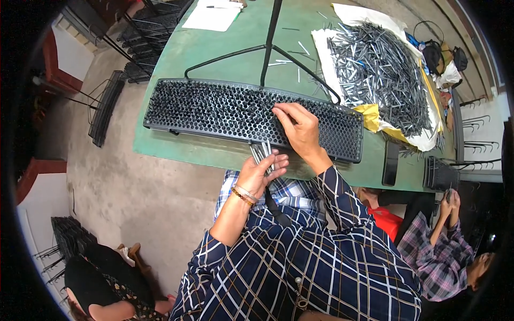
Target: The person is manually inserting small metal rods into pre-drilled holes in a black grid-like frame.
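Note:
A long black rack (209, 109) full of small round holes lies across the green table in front of me. Dark pieces fill its left and middle holes, while those toward the right end show as bare openings. Just below the rack's near edge, my left hand (251, 175) is closed round a bunch of thin grey metal-looking rods (261, 152). My right hand (302, 131) reaches over the rack right of its middle, thumb and fingers pinched at the holes. Whatever sits between those fingertips is too small and hidden to name.
A big heap of similar rods (375, 75) lies on a white and yellow sack (369, 115) at the right. A black frame (272, 45) rises behind the rack. A phone (391, 163), paper (211, 15) and loose rods are on the table. Co-workers sit at lower left and right.

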Motion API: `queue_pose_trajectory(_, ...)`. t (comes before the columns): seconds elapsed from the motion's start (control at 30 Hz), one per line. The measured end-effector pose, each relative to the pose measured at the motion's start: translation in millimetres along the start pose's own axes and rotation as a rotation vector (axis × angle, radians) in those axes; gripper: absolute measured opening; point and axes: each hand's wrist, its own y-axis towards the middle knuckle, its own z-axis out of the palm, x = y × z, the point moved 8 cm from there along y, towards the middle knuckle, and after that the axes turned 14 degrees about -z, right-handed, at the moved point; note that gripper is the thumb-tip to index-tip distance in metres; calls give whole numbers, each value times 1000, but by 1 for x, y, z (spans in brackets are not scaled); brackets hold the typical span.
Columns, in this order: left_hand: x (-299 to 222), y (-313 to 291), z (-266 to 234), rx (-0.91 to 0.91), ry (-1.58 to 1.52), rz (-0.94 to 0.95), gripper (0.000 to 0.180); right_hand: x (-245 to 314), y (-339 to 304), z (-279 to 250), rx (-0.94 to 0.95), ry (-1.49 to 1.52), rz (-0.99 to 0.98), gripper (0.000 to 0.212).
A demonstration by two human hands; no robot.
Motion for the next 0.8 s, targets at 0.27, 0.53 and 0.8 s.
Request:
queue_pose_trajectory(0.27, 5, 0, 1, 1, 12, -49, 25, 15, -3, 13, 197, -196, -224, 15)
queue_pose_trajectory(0.53, -11, -12, 7, -7, 31, 79, 23, 5, -20, 19, 465, 184, 290, 19)
queue_pose_trajectory(0.8, -10, -10, 9, -11, 60, 107, 23, -8, -42, 25, 450, 530, 607, 17)
